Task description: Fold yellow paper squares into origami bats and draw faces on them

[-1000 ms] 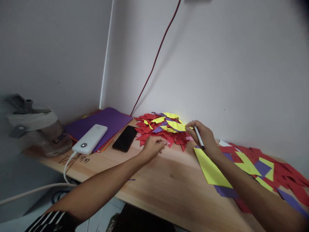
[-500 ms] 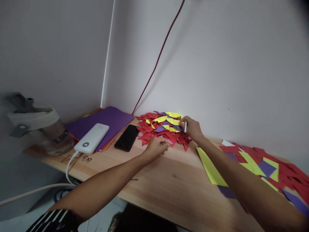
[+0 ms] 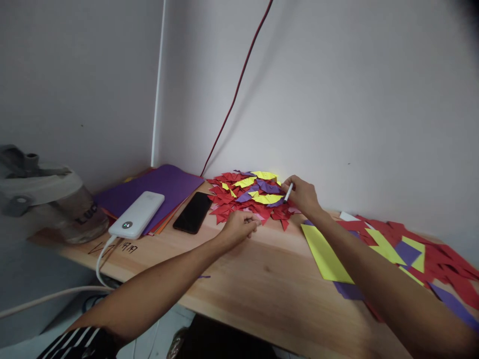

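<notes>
A pile of small folded paper shapes (image 3: pixel 224 198), red, yellow, purple and pink, lies against the wall. At its right edge, my right hand (image 3: pixel 302 193) is closed around a slim white pen (image 3: pixel 288 192), which slants with its dark end down to the left. The fingertips of that hand are close to the yellow and purple folded papers (image 3: pixel 267 199). In front of the pile, my left hand (image 3: pixel 239 227) rests low over the table with its fingers curled inward. Whether it pinches anything is hidden.
Left of the pile lie a black phone (image 3: pixel 192 213), purple sheets (image 3: pixel 164 182) and a white power bank (image 3: pixel 137 215) with a cable. A clear bottle (image 3: pixel 84 217) stands far left. Cut paper pieces (image 3: pixel 439 259) spread along the right, with a yellow sheet (image 3: pixel 325 254) near my right forearm.
My view has shifted slightly. The pen has tipped from nearly upright to slanting. A yellow folded paper near my right hand now sits lower in the pile, with purple showing above it.
</notes>
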`<state>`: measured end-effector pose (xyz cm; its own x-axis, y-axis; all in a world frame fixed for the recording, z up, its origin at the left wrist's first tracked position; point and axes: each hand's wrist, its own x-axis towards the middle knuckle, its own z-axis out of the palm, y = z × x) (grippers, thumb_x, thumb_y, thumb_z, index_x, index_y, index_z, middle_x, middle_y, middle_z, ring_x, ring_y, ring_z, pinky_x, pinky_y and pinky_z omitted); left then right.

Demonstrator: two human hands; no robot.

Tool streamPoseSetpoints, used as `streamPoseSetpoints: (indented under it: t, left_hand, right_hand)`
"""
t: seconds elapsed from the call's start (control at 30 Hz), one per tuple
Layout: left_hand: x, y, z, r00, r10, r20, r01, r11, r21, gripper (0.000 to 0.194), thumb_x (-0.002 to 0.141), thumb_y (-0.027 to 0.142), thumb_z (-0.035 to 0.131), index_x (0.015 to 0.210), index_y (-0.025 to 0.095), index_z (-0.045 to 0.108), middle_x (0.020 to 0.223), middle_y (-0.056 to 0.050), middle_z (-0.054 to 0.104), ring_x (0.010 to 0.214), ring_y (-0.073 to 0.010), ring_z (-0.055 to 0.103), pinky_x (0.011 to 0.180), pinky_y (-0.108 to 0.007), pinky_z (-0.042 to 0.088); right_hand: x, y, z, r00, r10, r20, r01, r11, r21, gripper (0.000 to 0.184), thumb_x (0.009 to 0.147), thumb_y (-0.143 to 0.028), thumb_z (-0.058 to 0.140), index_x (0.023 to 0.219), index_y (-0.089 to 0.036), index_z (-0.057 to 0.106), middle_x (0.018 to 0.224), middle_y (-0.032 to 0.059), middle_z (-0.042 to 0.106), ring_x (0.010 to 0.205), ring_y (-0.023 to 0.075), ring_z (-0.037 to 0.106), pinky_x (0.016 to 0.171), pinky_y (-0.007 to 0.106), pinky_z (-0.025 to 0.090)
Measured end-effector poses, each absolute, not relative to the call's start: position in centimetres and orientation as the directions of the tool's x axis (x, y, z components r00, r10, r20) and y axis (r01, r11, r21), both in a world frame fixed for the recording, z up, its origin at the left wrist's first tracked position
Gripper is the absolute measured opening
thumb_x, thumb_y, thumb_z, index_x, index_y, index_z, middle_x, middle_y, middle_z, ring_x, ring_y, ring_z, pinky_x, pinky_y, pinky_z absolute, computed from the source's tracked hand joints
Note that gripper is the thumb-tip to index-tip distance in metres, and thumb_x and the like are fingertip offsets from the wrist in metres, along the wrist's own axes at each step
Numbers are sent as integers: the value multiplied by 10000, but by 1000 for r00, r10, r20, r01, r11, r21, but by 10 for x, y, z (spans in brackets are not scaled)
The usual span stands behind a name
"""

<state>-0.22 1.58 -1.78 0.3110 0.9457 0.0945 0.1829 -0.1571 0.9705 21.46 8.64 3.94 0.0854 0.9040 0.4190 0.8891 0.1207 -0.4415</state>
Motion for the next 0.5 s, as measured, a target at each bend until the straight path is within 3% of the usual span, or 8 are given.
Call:
streamPoseSetpoints:
  t: [0.23, 0.37, 0.5]
  left_hand:
    - [-2, 20, -25, 327, 938, 115, 185, -183, 966, 215, 761, 294, 584, 789, 113, 697, 612, -3, 602, 436, -60, 482, 445, -177, 341]
    - [-3, 21, -27, 353, 926, 131, 178, -204, 963, 219, 765, 289, 577, 815, 115, 700, 607, 4, 603, 435, -61, 478, 462, -185, 356]
    - [-4, 22, -28, 361, 922, 142, 214, -230, 949, 205, 771, 264, 562, 815, 121, 702, 581, 16, 593, 444, -66, 479, 488, -190, 365]
  right_hand:
    - [231, 63, 41, 80, 901, 427, 890, 128, -437, 146, 793, -333, 515, 790, -214, 599, 651, 5, 629, 591, 152, 543, 580, 249, 349]
    - [256, 52, 33, 105, 949, 298, 950, -8, -311, 165, 828, -338, 483, 872, -226, 595, 714, 14, 658, 613, 151, 566, 559, 238, 346]
    - [281, 48, 21, 196, 959, 206, 967, -154, -204, 180, 781, -239, 514, 933, -235, 610, 805, 52, 682, 700, 196, 603, 552, 254, 344]
